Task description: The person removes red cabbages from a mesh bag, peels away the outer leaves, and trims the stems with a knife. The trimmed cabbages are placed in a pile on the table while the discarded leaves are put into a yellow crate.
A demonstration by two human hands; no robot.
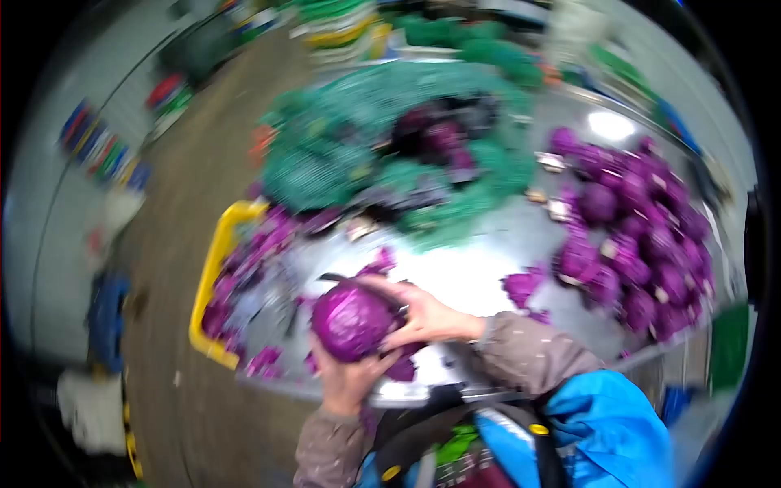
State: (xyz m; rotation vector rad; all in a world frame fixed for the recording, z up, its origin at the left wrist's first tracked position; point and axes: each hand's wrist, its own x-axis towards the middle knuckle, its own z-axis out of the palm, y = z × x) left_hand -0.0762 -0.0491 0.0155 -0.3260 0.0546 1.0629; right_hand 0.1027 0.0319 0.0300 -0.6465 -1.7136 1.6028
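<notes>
A round purple cabbage (pixel 352 321) is held over the near edge of the metal table (pixel 455 281). My left hand (pixel 346 376) supports it from below, fingers against its underside. From the right, my right hand (pixel 423 315) wraps round its side, with the thumb low and the fingers near the top. A dark strip sticks out at the cabbage's top left. Loose purple leaves (pixel 264 362) lie on the metal to the left of the hands, and more leaves show just beneath them.
A green mesh bag (pixel 325 154) with dark cabbages spreads across the table's far side. Many purple cabbages (pixel 643 236) are piled at the right. A yellow crate (pixel 213 281) holding leaves stands at the left edge. More loose leaves (pixel 523 285) lie mid-right.
</notes>
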